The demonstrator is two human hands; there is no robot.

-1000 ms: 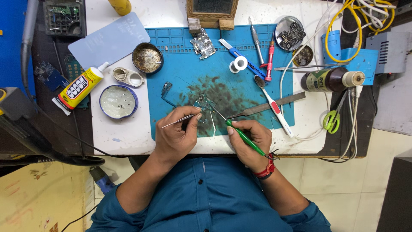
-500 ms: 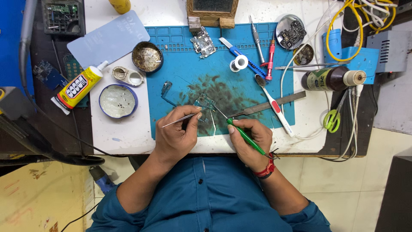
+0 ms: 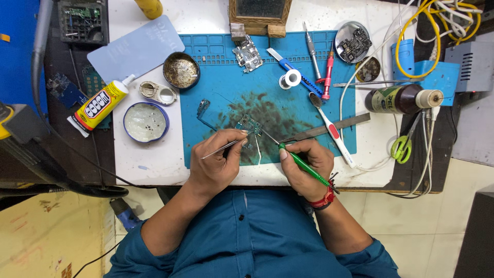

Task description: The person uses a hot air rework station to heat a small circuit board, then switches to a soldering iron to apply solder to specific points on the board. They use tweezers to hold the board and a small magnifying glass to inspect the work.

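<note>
A small teal circuit board lies on the stained blue work mat near the table's front edge. My left hand grips thin metal tweezers whose tips reach the board's near side. My right hand holds a green-handled soldering iron like a pen, its fine metal tip pointing up-left to the board. Both hands rest on the mat's front part, a little apart from each other.
On the mat: another board, a solder spool, a red screwdriver, a toothbrush. Left of it stand a glue tube, a round tin and a flux bowl. Right side: a bottle, scissors, cables.
</note>
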